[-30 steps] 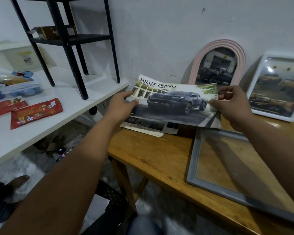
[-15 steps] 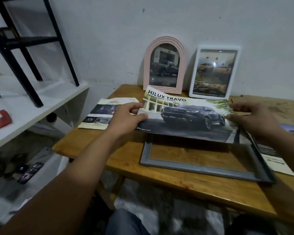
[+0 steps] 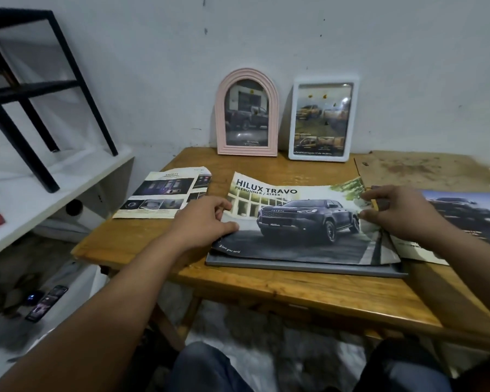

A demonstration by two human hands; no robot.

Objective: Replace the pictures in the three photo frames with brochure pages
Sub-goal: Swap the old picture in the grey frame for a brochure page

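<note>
both arms reach forward, left hand (image 3: 203, 223) and right hand (image 3: 395, 213) palm-down with fingers curled, thumbs turned inward.

We see dim, flat indoor light, cool grey cast. Glare patch on glass of white frame (image 3: 323, 120). Soft shadow under black rack (image 3: 26, 89). Wide-angle bending at edges; floor and forearms blurred, grainy.

"HILUX TRAVO" on brochure page (image 3: 294, 222)
</note>
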